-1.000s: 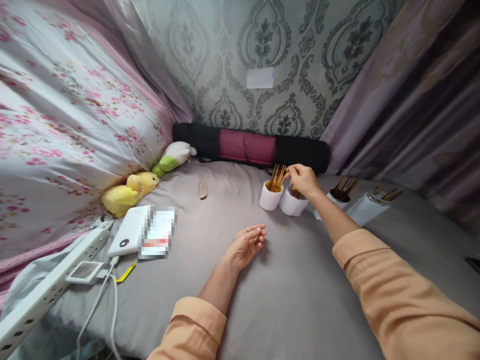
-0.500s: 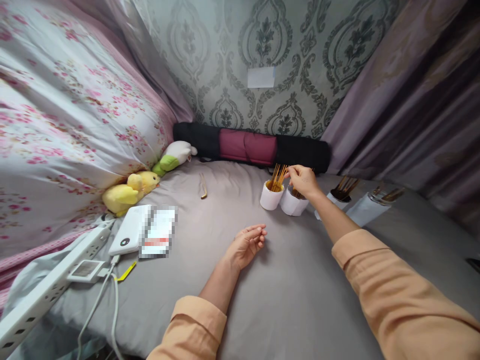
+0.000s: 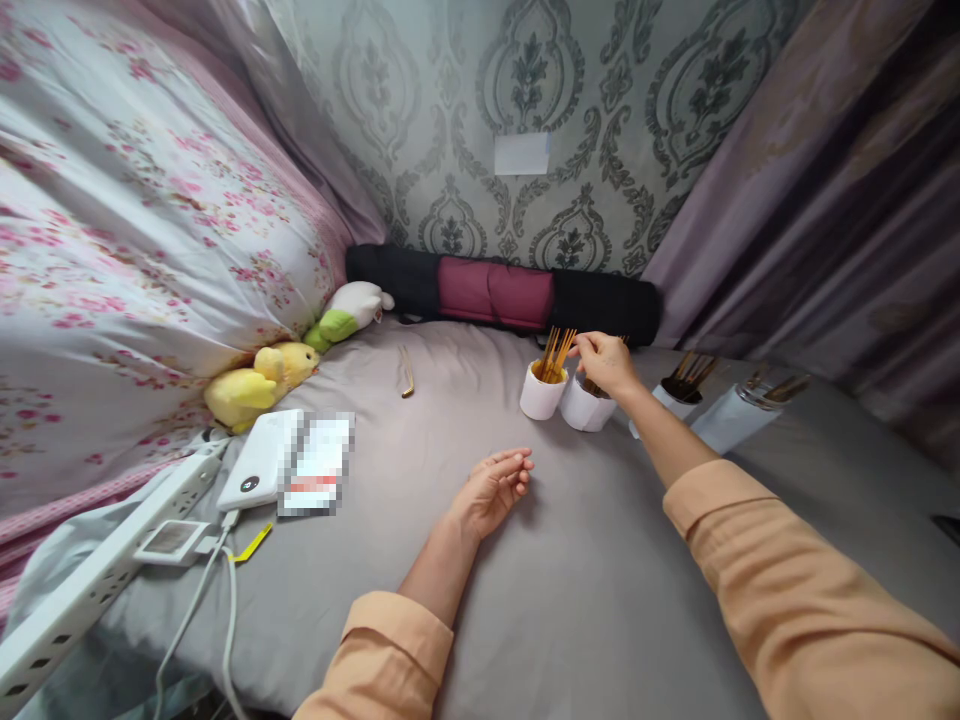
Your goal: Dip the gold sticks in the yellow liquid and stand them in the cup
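Observation:
Above two white cups on the grey sheet, my right hand (image 3: pixel 606 362) is closed in a pinch at the top of a thin brown stick. The left cup (image 3: pixel 539 400) holds several upright brown sticks (image 3: pixel 553 352), right beside my fingertips. Partly under my right hand stands the other cup (image 3: pixel 587 408), with more sticks showing at its rim. My left hand (image 3: pixel 495 492) rests nearer to me, palm turned inward, fingers loosely curled together with the thumb against them, and nothing shows in it.
Further right are a third cup with sticks (image 3: pixel 675 398) and a tilted white container (image 3: pixel 739 418). Small tweezer-like metal tongs (image 3: pixel 407 375) lie left. Plush toys (image 3: pixel 259 385), a white power bank (image 3: pixel 262 460), and a power strip (image 3: pixel 112 560) line the left; a rolled black-and-maroon bag (image 3: pixel 495 293) lies behind.

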The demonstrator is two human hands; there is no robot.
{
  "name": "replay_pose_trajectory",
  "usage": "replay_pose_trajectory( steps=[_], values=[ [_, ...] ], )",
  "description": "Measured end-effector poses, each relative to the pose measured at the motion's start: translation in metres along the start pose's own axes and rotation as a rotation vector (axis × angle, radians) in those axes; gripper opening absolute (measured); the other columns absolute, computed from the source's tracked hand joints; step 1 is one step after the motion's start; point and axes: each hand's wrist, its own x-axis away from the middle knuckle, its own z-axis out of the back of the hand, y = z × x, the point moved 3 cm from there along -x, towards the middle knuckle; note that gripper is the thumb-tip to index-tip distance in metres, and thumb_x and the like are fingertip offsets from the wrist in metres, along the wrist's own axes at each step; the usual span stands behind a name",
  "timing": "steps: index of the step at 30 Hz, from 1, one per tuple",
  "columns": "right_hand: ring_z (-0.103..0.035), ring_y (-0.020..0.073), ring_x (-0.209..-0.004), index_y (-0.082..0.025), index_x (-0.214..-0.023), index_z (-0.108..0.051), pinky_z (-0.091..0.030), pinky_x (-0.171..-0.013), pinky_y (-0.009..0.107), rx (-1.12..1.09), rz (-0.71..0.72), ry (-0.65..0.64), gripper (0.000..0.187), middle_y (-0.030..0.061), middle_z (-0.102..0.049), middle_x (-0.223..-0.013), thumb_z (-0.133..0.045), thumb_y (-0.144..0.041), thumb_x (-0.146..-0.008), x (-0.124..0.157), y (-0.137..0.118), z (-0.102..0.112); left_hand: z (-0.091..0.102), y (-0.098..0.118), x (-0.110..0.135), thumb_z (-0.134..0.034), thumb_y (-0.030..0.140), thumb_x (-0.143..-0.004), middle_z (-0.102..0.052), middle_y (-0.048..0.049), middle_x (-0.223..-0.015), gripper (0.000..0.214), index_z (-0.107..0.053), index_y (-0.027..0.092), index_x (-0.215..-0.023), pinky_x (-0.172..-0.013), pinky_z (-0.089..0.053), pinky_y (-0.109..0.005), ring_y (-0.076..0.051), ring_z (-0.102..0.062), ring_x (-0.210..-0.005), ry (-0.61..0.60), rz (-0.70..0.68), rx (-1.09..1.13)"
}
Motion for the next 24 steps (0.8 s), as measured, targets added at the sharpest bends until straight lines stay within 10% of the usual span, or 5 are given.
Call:
replay_pose_trajectory(
  steps=[24],
  values=[
    [-0.056, 0.0092, -0.043, -0.014, -0.085, -0.064, -0.045, -0.052, 0.022, -0.046, -0.024, 0.102, 0.028, 0.0056, -0.069, -0.074, -0.042, -0.03, -0.081, 0.006, 0.008, 0.009, 0.002, 0.0, -0.001, -0.065, 0.012, -0.071, -0.059, -0.0052, -0.076, 0.022, -0.061, 0.008, -0.092, -0.051, -0.043, -0.016, -0.006, -0.053, -0.058, -0.008, -0.002, 0.009]
  ],
)
